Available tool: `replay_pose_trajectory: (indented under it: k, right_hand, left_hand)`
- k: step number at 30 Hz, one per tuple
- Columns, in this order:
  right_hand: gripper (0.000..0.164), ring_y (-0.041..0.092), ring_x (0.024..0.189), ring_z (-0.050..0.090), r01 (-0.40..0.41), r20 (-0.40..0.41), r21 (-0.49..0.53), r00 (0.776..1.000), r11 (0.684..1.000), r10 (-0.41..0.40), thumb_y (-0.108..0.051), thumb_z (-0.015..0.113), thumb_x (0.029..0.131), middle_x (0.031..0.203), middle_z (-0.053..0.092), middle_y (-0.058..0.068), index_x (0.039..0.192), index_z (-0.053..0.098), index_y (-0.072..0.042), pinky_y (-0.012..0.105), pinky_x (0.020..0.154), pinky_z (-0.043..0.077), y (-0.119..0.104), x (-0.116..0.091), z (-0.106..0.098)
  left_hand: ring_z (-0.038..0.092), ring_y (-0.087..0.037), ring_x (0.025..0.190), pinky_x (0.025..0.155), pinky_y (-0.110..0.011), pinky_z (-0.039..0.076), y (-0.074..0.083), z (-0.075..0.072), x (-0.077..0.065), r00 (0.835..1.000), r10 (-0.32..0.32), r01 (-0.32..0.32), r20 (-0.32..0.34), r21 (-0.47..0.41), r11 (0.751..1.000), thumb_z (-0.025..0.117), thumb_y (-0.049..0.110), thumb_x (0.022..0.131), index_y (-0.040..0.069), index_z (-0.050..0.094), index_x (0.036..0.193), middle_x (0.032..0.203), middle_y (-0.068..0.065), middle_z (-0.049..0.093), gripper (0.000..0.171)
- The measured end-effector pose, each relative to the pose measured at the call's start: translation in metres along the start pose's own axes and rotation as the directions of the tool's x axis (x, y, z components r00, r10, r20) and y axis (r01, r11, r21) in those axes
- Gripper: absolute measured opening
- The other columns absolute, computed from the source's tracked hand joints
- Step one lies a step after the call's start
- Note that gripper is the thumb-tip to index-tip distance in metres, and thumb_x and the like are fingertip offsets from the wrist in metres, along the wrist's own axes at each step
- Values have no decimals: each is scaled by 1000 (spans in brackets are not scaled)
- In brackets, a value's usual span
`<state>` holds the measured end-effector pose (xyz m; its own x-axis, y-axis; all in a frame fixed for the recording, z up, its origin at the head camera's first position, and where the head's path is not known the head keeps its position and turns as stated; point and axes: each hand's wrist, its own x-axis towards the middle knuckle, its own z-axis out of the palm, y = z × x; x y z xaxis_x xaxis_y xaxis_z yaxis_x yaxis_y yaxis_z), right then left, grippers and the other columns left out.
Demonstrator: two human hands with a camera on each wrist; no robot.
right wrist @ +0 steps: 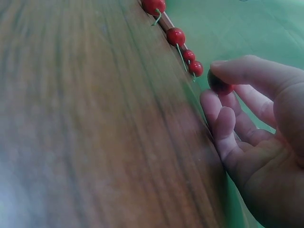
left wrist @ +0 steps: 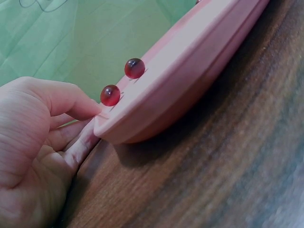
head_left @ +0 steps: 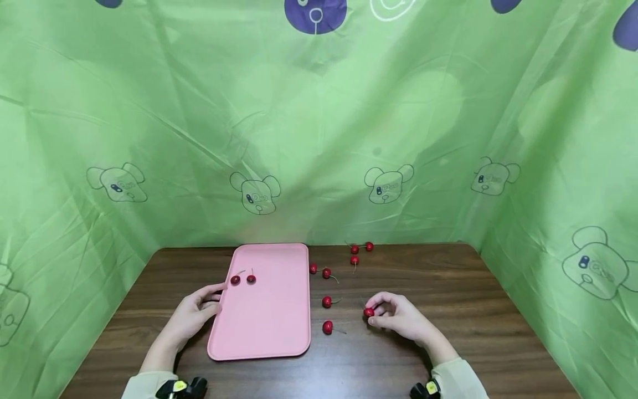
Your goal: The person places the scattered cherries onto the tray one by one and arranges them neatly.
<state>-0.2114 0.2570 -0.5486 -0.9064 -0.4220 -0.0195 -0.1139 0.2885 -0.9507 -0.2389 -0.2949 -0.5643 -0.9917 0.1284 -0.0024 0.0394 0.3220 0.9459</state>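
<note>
A right hand (head_left: 399, 318) pinches a red cherry (head_left: 368, 312) right of the pink tray (head_left: 269, 321), gripped at its left edge by the left hand (head_left: 191, 313), where an accidental tilt could send two stemmed cherries (head_left: 251, 279) rolling.

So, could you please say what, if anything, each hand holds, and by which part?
The right hand pinches a glossy, round red cherry by its body; the left hand touches the left edge of the pink rectangular tray, grip unclear.
</note>
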Motion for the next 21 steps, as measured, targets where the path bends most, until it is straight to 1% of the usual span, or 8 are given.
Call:
replay_pose_trajectory:
  k: [3, 9, 12, 15, 18, 21]
  right_hand:
    - [29, 13, 81, 67, 8, -20, 1, 1000, 1000, -8, -9, 84, 95, 100, 73, 14, 121, 71, -1, 26, 60, 54, 0, 1, 0]
    - [29, 15, 75, 67, 25, -107, 11, 994, 1000, -24, -6, 85, 94, 98, 72, 15, 119, 71, -4, 29, 55, 55, -1, 3, 2]
    - [28, 16, 72, 67, 44, -148, 20, 988, 999, -40, -5, 85, 93, 97, 72, 15, 118, 71, -4, 30, 52, 55, -4, 4, 3]
    - [28, 17, 76, 69, 90, -199, 17, 976, 996, -85, -2, 85, 92, 99, 73, 17, 117, 72, -1, 29, 55, 55, -9, 7, 3]
    - [27, 17, 83, 70, 126, -252, 9, 960, 992, -120, 0, 85, 92, 101, 74, 19, 116, 73, 0, 26, 64, 57, -16, 11, 5]
    - [27, 16, 85, 70, 125, -290, 28, 950, 992, -112, 0, 85, 92, 101, 75, 19, 117, 73, 1, 24, 69, 57, -24, 17, 6]
  left_hand:
    - [73, -14, 109, 89, -22, 58, 2, 0, -1, 1000, -9, 9, -1, 0, 1000, 72, -2, 101, -4, 56, 154, 134, -27, 68, 55]
    - [72, -12, 110, 90, -22, 58, 2, 0, -1, 1000, -1, 1, 0, 16, 1000, 71, -1, 103, -4, 56, 154, 135, -27, 68, 54]
    - [72, -11, 110, 90, -22, 58, 2, 0, 0, 1000, -4, 4, -4, 25, 1000, 72, 1, 103, -2, 58, 154, 135, -26, 68, 53]
    - [72, -12, 111, 90, -23, 58, 2, 0, 1, 1000, -13, 13, 0, 28, 1000, 72, 4, 104, 1, 58, 155, 136, -24, 68, 53]
    - [72, -14, 112, 91, -23, 58, 2, -1, 1, 1000, -16, 16, 6, 22, 1000, 72, 4, 104, 1, 58, 155, 137, -24, 68, 53]
    - [72, -17, 113, 90, -23, 58, 2, -1, 1, 1000, -11, 11, 8, 15, 1000, 73, 4, 104, -1, 58, 155, 137, -25, 68, 53]
